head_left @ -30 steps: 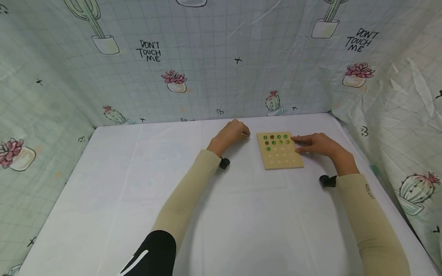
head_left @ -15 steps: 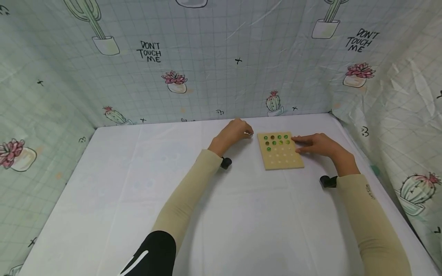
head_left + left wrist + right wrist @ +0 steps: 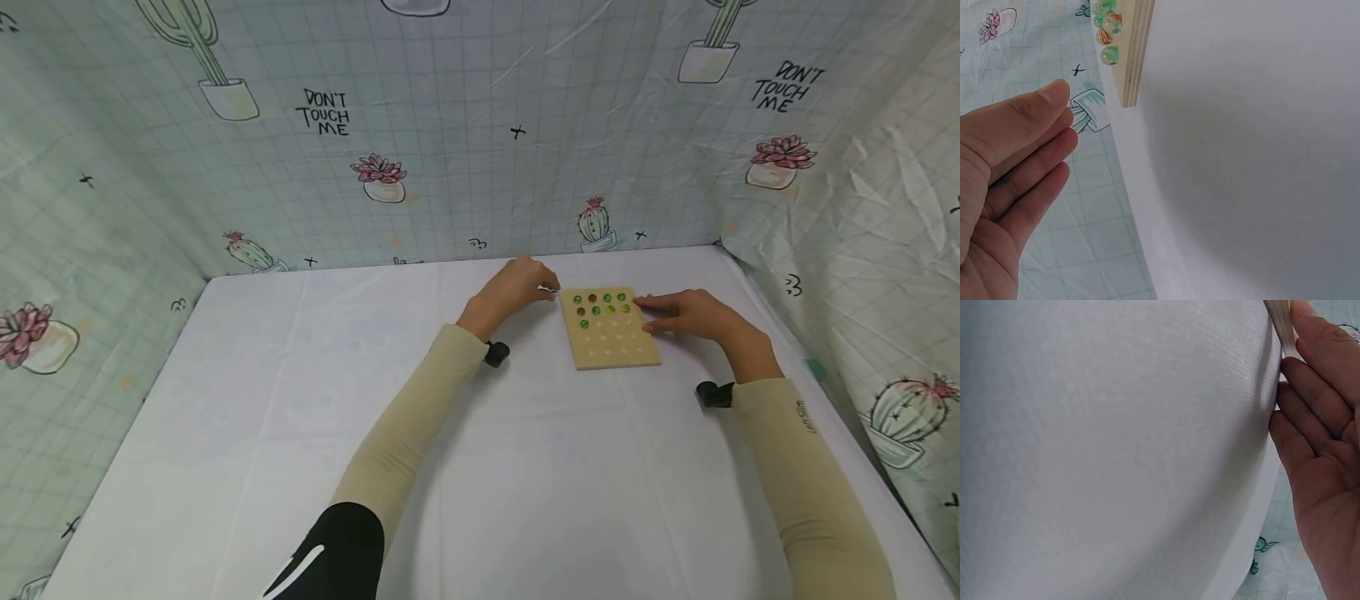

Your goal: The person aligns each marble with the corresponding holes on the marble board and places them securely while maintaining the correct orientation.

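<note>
A square wooden board (image 3: 618, 357) lies toward the back right, with rows of small holes. Green and amber marbles (image 3: 1110, 55) fill its two far rows, and one more sits at the left of the third row. Just left of the board's far left corner, my left hand (image 3: 517, 287) pinches a small pale shiny thing (image 3: 550, 290); its kind is unclear, and in the left wrist view the thumb hides it. My right hand (image 3: 686, 313) touches the board's right edge with thumb and forefinger, the fingers mostly straight in the right wrist view.
A white cloth covers the table (image 3: 570, 483). Cactus-printed fabric (image 3: 450, 133) hangs behind it and along both sides. A black wrist camera (image 3: 497, 354) is worn on the left wrist, another black camera (image 3: 714, 394) on the right.
My left hand has moved a little to the right, closer to the board, with the shiny thing between its fingertips. The right hand and the board look unmoved.
</note>
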`<state>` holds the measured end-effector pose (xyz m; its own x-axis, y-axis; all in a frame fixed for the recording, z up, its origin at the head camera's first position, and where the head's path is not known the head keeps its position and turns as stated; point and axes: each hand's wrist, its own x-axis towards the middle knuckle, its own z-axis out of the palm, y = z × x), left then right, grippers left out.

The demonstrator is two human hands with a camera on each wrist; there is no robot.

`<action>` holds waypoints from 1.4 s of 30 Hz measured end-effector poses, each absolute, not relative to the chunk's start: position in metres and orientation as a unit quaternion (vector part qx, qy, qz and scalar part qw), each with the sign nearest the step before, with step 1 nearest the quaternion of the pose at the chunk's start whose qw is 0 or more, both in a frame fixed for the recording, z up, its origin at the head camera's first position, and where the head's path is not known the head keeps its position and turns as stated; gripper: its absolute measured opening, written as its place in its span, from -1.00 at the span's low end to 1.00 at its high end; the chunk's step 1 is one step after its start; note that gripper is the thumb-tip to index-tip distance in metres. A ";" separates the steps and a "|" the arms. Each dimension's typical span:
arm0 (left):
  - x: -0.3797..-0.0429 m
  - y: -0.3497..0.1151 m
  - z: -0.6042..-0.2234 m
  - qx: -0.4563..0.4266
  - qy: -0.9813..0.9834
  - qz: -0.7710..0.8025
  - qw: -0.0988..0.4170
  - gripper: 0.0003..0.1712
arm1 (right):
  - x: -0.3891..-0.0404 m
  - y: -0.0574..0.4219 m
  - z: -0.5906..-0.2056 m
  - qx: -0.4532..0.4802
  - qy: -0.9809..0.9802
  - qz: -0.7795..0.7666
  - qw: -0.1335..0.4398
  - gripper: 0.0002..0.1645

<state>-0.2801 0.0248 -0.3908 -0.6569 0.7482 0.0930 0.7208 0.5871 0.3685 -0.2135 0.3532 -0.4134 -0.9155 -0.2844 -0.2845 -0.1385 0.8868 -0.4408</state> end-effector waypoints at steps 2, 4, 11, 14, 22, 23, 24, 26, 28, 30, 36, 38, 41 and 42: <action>-0.279 0.026 -0.390 0.414 0.889 0.191 0.035 -0.73 | -0.214 0.353 -0.413 -0.111 0.956 -0.210 0.174 -0.15; -0.278 0.028 -0.389 0.415 0.889 0.190 0.033 -0.73 | -0.214 0.352 -0.413 -0.112 0.956 -0.211 0.173 -0.16; -0.274 0.032 -0.387 0.419 0.887 0.195 0.025 -0.74 | -0.215 0.351 -0.412 -0.108 0.956 -0.210 0.176 -0.16; -0.274 0.034 -0.386 0.417 0.888 0.191 0.029 -0.74 | -0.216 0.352 -0.412 -0.109 0.955 -0.213 0.175 -0.17; -0.272 0.043 -0.386 0.418 0.890 0.181 0.036 -0.71 | -0.218 0.354 -0.412 -0.106 0.955 -0.215 0.177 -0.15; -0.272 0.044 -0.386 0.418 0.889 0.183 0.037 -0.71 | -0.218 0.354 -0.412 -0.105 0.954 -0.216 0.177 -0.15; -0.271 0.045 -0.386 0.418 0.889 0.184 0.037 -0.72 | -0.218 0.354 -0.412 -0.103 0.954 -0.217 0.179 -0.14; -0.270 0.046 -0.386 0.417 0.888 0.188 0.039 -0.72 | -0.218 0.354 -0.413 -0.100 0.953 -0.219 0.182 -0.14; -0.268 0.048 -0.386 0.417 0.887 0.194 0.041 -0.72 | -0.218 0.355 -0.413 -0.097 0.952 -0.223 0.184 -0.13; -0.267 0.049 -0.387 0.420 0.884 0.200 0.044 -0.71 | -0.218 0.355 -0.415 -0.098 0.952 -0.224 0.186 -0.13; -0.264 0.058 -0.390 0.428 0.879 0.201 0.059 -0.70 | -0.216 0.354 -0.414 -0.106 0.953 -0.220 0.180 -0.14; -0.263 0.062 -0.392 0.431 0.878 0.198 0.064 -0.69 | -0.215 0.354 -0.413 -0.107 0.953 -0.219 0.179 -0.14; -0.261 0.068 -0.395 0.442 0.873 0.194 0.065 -0.68 | -0.213 0.353 -0.412 -0.108 0.954 -0.217 0.176 -0.14; -0.261 0.070 -0.397 0.446 0.871 0.194 0.067 -0.69 | -0.213 0.353 -0.413 -0.108 0.955 -0.215 0.176 -0.13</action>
<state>-0.2606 0.0704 -0.3967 -0.5934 0.8029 0.0563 0.7512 0.5273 0.3970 -0.2127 0.3529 -0.4126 -0.9147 -0.2822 -0.2893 -0.1309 0.8841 -0.4486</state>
